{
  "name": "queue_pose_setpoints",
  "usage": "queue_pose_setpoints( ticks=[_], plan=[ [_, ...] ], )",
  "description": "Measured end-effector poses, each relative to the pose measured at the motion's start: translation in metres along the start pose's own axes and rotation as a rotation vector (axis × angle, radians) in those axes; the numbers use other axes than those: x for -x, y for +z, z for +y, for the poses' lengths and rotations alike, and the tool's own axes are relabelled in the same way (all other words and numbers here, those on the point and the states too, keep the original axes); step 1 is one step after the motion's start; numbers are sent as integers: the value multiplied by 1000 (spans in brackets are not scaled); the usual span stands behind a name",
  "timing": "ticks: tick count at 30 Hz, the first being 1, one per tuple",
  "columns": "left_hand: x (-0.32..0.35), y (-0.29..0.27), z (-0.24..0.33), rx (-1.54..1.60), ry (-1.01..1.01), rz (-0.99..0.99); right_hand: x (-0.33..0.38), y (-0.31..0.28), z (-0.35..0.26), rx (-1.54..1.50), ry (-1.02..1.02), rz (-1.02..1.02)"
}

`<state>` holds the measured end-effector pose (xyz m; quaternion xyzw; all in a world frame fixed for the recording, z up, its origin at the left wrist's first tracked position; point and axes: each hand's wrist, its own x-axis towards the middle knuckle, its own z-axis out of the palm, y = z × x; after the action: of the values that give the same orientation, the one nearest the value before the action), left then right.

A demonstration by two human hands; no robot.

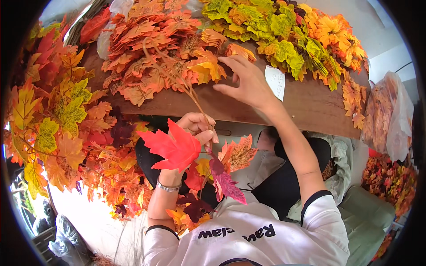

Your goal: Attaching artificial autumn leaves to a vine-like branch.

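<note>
My left hand (195,128) is closed around a thin brown stem (195,99) of an artificial maple branch, with a bright red leaf (173,148), a magenta leaf (226,181) and an orange leaf (239,153) hanging around it. The branch's upper end carries orange leaves (177,71) over the wooden table (306,106). My right hand (246,82) reaches over the table with fingers spread, fingertips at a loose orange leaf (239,51). It holds nothing.
Piles of fake leaves cover the table: orange-red (142,40) at the back left, yellow-green (275,35) at the back right. A large mixed bunch (62,124) hangs at the left. A white paper tag (276,80) lies by my right wrist. A plastic bag of leaves (386,115) sits at the right.
</note>
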<state>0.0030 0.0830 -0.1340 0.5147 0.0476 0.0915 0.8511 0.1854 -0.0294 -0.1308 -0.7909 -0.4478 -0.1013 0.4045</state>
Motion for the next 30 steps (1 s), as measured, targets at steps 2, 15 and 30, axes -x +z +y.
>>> queue_pose_setpoints(
  ticks=[2, 15, 30],
  plan=[
    [0, 1, 0, -3, -20, 18, 1, 12, 2, -53, 9, 54],
    [0, 3, -2, -3, -69, 35, 8, -13, 46, -538, 235, 274],
    [-7, 13, -8, -27, -78, 28, -16, -58, 104, -1282, 778, 486]
  ],
)
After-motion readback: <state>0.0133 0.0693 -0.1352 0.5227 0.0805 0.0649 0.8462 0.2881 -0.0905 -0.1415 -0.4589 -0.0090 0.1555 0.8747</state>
